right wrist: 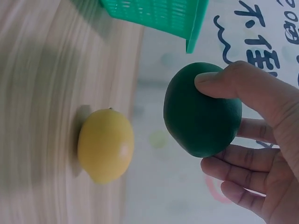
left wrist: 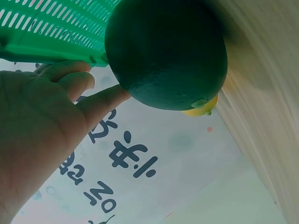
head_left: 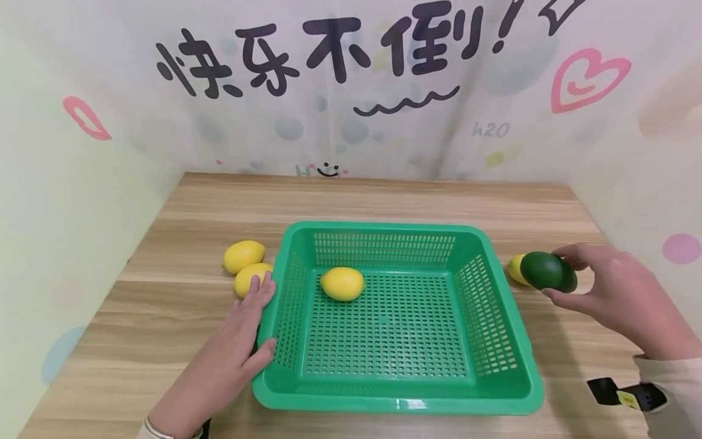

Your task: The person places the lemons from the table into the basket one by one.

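My right hand (head_left: 620, 292) grips a dark green lime (right wrist: 201, 112) between thumb and fingers, off the table at the right of the basket. Just beyond it, a yellow lemon (right wrist: 106, 145) lies on the table, partly covered by the lime in the head view. My left hand (head_left: 230, 353) rests with extended fingers on the left rim of the green plastic basket (head_left: 400, 403). Close by that hand, another dark green lime (left wrist: 168, 56) shows large in the left wrist view; the hand mostly hides it from the head. One lemon (head_left: 342, 284) lies inside the basket.
Two more lemons lie left of the basket: one farther back (head_left: 244, 256), the other (head_left: 251, 279) partly behind my left fingertips. The wooden table (head_left: 384, 198) ends at a printed cloth backdrop (head_left: 247, 140), with pale side walls left and right.
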Demonstrator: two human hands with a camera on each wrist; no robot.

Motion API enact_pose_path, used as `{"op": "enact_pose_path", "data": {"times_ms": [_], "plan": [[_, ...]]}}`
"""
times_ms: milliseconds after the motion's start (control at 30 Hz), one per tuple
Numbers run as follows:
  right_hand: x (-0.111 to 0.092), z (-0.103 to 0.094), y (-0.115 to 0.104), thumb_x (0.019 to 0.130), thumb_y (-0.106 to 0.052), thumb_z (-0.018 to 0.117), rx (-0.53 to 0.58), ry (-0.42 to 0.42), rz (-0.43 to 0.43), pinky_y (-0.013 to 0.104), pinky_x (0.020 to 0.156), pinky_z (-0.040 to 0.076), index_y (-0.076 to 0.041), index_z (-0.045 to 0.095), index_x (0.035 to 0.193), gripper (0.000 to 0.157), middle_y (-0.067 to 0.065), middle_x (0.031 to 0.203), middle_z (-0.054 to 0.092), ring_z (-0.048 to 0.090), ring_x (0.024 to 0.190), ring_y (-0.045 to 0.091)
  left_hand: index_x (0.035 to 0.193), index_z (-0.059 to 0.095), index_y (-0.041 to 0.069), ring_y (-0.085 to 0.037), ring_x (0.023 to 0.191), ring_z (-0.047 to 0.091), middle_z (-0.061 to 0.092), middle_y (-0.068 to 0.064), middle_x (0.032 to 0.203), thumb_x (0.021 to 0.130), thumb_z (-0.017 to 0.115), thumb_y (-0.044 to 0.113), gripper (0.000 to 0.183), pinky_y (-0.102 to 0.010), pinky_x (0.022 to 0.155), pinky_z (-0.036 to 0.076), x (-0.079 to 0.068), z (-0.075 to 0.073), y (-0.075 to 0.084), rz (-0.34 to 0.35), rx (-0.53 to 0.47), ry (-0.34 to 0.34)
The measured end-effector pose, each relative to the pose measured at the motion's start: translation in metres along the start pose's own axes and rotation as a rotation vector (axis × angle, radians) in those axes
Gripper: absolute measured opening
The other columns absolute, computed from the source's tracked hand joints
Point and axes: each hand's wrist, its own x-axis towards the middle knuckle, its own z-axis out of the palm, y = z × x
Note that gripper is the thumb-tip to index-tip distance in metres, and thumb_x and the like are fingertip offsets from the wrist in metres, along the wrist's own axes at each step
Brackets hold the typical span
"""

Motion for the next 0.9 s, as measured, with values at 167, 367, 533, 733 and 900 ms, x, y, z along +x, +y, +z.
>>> {"op": "enact_pose_path", "data": {"times_ms": [167, 367, 533, 733, 900], "plan": [[0.000, -0.005, -0.006, 0.057, -0.017, 0.096, -0.017, 0.025, -0.044, 0.036, 0.059, 0.047, -0.005, 0.073, 0.106, 0.056, 0.006, 0.090, 0.073, 0.064, 0.082, 0.030, 0.165, 0.013, 0.007, -0.031, 0.158, 0.007, 0.012, -0.008, 0.172, 0.100, 0.059, 0.012, 0.080, -0.052, 0.125, 0.014, 0.000, 0.000, 0.001, -0.004, -0.001, -0.004], [0.003, -0.011, -0.015, 0.056, -0.017, 0.096, -0.012, 0.042, -0.067, 0.030, 0.065, 0.044, -0.006, 0.073, 0.106, 0.056, 0.005, 0.092, 0.074, 0.065, 0.084, 0.030, 0.165, 0.013, 0.007, -0.032, 0.158, 0.007, 0.012, -0.008, 0.172, 0.100, 0.059, 0.012, 0.080, -0.050, 0.126, 0.013, 0.000, -0.001, 0.000, 0.006, -0.004, 0.003], [0.004, -0.014, -0.023, 0.055, -0.016, 0.096, -0.001, 0.069, -0.085, 0.023, 0.069, 0.042, -0.009, 0.074, 0.105, 0.055, 0.002, 0.094, 0.074, 0.064, 0.084, 0.027, 0.165, 0.014, 0.006, -0.032, 0.158, 0.008, 0.013, -0.008, 0.172, 0.099, 0.059, 0.012, 0.080, -0.053, 0.125, 0.015, 0.000, -0.001, 0.000, 0.006, 0.011, -0.002], [0.005, -0.018, -0.028, 0.055, -0.015, 0.096, -0.003, 0.078, -0.083, 0.027, 0.072, 0.042, -0.010, 0.073, 0.106, 0.056, 0.001, 0.094, 0.074, 0.063, 0.085, 0.026, 0.165, 0.014, 0.007, -0.031, 0.158, 0.008, 0.012, -0.007, 0.172, 0.100, 0.059, 0.013, 0.080, -0.049, 0.126, 0.013, 0.000, 0.000, 0.000, -0.002, 0.017, -0.003], [0.009, -0.021, -0.031, 0.055, -0.016, 0.097, -0.007, 0.064, -0.096, 0.029, 0.072, 0.041, -0.009, 0.072, 0.107, 0.058, 0.002, 0.092, 0.073, 0.064, 0.085, 0.027, 0.166, 0.012, 0.008, -0.030, 0.158, 0.006, 0.011, -0.005, 0.172, 0.100, 0.058, 0.012, 0.080, -0.047, 0.127, 0.010, 0.000, 0.000, -0.001, -0.012, 0.002, -0.003]]}}
